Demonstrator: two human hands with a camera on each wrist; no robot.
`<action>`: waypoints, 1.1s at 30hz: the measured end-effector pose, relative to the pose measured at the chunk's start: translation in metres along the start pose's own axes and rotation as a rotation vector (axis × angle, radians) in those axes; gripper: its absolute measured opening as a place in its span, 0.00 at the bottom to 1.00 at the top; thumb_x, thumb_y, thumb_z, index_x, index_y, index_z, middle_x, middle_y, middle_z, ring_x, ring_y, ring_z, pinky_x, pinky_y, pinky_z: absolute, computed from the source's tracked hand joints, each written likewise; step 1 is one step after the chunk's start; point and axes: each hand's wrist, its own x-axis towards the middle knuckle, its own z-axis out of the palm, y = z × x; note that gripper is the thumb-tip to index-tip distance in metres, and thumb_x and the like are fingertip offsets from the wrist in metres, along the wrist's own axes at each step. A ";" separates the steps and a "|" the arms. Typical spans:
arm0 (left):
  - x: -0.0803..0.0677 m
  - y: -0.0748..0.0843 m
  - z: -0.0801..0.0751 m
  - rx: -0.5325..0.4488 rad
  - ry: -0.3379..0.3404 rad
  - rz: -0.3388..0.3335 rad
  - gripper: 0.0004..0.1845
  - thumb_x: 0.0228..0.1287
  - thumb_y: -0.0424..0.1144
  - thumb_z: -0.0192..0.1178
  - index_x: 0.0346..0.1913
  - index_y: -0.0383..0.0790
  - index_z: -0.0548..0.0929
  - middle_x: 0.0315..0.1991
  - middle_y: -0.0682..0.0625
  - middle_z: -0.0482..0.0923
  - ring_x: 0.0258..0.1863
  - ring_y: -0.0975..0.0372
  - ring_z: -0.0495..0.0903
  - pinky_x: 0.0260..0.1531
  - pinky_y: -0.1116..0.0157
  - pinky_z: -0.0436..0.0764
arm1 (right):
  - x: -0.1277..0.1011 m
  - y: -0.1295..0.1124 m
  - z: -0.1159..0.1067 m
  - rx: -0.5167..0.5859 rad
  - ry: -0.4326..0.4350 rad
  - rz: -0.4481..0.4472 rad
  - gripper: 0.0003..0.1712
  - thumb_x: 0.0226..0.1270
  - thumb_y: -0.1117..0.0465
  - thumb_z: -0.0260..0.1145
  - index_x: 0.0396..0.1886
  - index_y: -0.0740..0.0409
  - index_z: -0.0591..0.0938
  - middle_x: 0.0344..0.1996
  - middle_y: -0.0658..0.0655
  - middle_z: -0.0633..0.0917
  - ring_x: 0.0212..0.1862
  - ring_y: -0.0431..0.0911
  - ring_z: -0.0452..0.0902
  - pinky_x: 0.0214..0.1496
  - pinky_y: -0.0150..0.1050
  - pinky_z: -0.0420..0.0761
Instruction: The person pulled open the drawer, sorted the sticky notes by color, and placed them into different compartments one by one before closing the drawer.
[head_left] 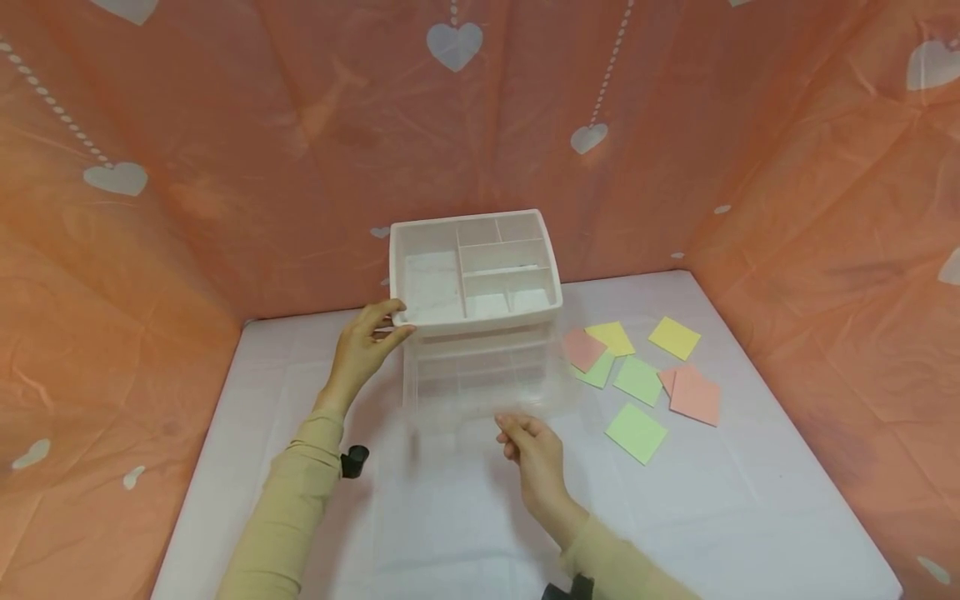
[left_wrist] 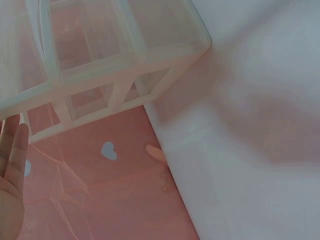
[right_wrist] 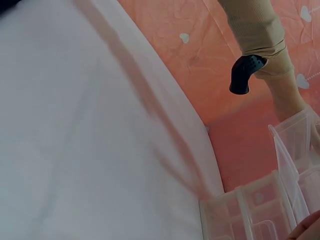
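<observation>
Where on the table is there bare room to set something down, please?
Bare table lies left of the left sleeve and at the near right, between the notes and the right sleeve. It is crowded right of the drawers, where notes overlap.

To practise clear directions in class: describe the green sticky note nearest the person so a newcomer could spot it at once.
On the white-covered table, find the drawer organiser. Right of it lie scattered sticky notes. Yours is the green sticky note at the very front, nearest of all and touching no other.
</observation>
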 end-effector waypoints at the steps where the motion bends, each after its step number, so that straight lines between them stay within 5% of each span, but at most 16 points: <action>1: 0.000 0.000 0.000 0.002 0.001 0.000 0.19 0.56 0.43 0.66 0.51 0.45 0.78 0.42 0.44 0.77 0.45 0.50 0.82 0.42 0.59 0.83 | -0.001 0.000 0.000 0.002 0.001 0.002 0.07 0.56 0.59 0.69 0.27 0.56 0.80 0.15 0.44 0.79 0.18 0.35 0.68 0.28 0.26 0.72; 33: 0.001 -0.001 0.001 -0.009 0.022 0.000 0.19 0.54 0.41 0.67 0.50 0.43 0.78 0.40 0.43 0.77 0.45 0.51 0.82 0.41 0.60 0.83 | -0.005 0.008 -0.007 0.008 -0.006 -0.017 0.06 0.55 0.59 0.70 0.23 0.52 0.81 0.14 0.43 0.79 0.18 0.35 0.68 0.28 0.27 0.72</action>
